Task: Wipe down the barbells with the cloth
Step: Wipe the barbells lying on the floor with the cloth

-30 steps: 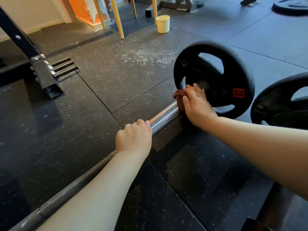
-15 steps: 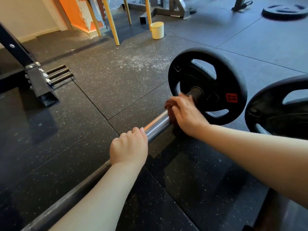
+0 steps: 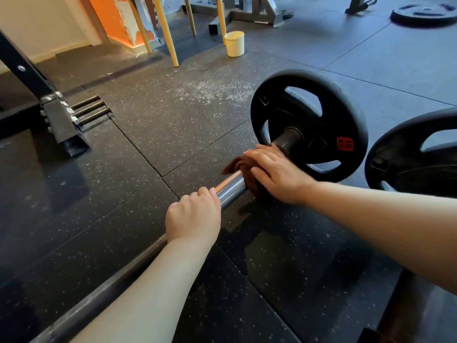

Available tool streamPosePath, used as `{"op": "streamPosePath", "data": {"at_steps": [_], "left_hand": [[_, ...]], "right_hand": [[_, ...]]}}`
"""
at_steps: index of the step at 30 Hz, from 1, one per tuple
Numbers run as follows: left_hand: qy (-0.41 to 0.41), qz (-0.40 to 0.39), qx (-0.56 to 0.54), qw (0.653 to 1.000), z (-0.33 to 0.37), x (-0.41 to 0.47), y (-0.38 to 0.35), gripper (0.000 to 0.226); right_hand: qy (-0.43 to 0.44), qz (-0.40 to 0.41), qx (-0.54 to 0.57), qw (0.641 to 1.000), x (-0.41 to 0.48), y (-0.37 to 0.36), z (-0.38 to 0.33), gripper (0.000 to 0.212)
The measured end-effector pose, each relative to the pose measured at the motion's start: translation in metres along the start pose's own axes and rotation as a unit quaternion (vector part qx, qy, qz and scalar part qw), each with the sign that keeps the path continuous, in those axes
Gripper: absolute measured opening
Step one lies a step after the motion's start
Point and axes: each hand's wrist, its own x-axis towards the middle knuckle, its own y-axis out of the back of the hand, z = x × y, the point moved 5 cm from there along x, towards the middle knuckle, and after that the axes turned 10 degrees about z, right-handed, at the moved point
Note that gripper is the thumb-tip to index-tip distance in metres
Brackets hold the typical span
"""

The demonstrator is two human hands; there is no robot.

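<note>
I see the left hand (image 3: pixel 193 216) grasping the steel barbell (image 3: pixel 230 188); just right, the right hand (image 3: pixel 277 174) (fingers nearly straight) presses the crumpled brown cloth (image 3: pixel 234 166).

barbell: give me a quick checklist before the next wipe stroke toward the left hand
1. Left hand grips the barbell to steady it: ok.
2. Cloth sits on the bar under the right hand: ok.
3. Cloth wraps fully round the bar: cannot tell, underside hidden.
4. Bare bar between the hands free of obstacles: ok.
5. Left hand out of the cloth's path: not ok, it sits on the bar close ahead.
6. Bar end by the weight plate wiped clean: cannot tell.
</note>
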Motion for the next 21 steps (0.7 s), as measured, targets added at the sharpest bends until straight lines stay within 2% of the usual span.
{"op": "streamPosePath", "data": {"at_steps": [2, 5, 7, 8, 9, 12, 14, 16, 18, 20, 21], "left_hand": [[0.000, 0.006, 0.002, 1.000, -0.001, 0.000, 0.000, 0.055], [-0.002, 0.012, 0.005, 1.000, 0.000, 0.000, 0.000, 0.054], [-0.005, 0.012, 0.007, 1.000, 0.001, 0.001, 0.000, 0.053], [-0.005, 0.010, 0.007, 1.000, 0.002, 0.001, 0.000, 0.053], [-0.003, 0.009, 0.006, 1.000, 0.002, 0.001, 0.001, 0.053], [-0.001, 0.007, 0.009, 1.000, 0.001, 0.000, 0.000, 0.052], [-0.001, 0.007, 0.001, 1.000, -0.001, 0.000, 0.001, 0.051], [0.001, 0.011, -0.014, 1.000, -0.003, 0.001, 0.001, 0.053], [0.004, 0.012, -0.028, 1.000, -0.003, 0.001, 0.002, 0.053], [0.003, 0.015, -0.030, 0.999, -0.002, 0.001, 0.002, 0.052], [0.003, 0.016, -0.030, 0.999, -0.002, 0.001, 0.002, 0.052]], "right_hand": [[0.006, -0.003, -0.049, 0.999, 0.013, 0.010, 0.024, 0.052], [-0.131, 0.067, -0.042, 0.988, 0.025, 0.023, 0.054, 0.048], [-0.199, 0.089, -0.020, 0.976, 0.019, 0.014, 0.044, 0.044], [-0.187, 0.093, -0.011, 0.978, 0.014, 0.007, 0.029, 0.042], [-0.139, 0.089, -0.002, 0.986, 0.009, 0.000, 0.010, 0.043], [0.033, -0.009, -0.022, 0.999, 0.000, -0.015, -0.024, 0.053], [0.068, -0.029, -0.057, 0.996, 0.012, -0.009, -0.012, 0.053], [0.013, 0.038, -0.074, 0.996, 0.029, 0.010, 0.017, 0.048], [-0.090, 0.097, -0.076, 0.988, 0.035, 0.024, 0.044, 0.044], [-0.171, 0.113, -0.045, 0.978, 0.030, 0.017, 0.046, 0.042], [-0.177, 0.111, -0.025, 0.978, 0.025, 0.009, 0.035, 0.042]]}}
